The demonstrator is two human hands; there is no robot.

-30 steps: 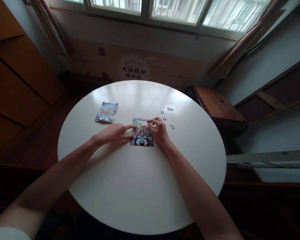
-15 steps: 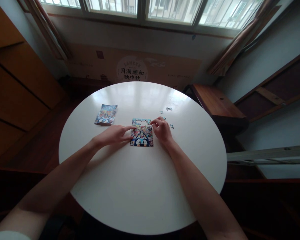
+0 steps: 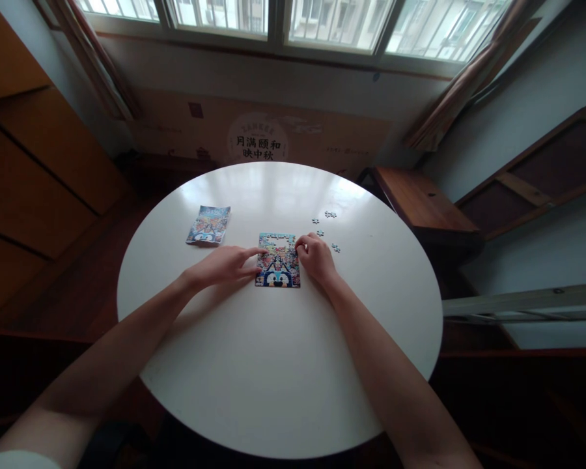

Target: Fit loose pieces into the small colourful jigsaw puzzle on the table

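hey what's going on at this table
A person has a nearly finished jigsaw puzzle on a white table. The left hand rests fingertips on its left edge; the right hand is curled at its upper right corner, by a gap in the top row. Loose pieces lie to the right, a printed packet to the left.

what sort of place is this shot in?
Most likely a room in a home: a round white table beside a wide window with curtains, wooden cabinets along the wall, and a small jigsaw puzzle laid out on the table.
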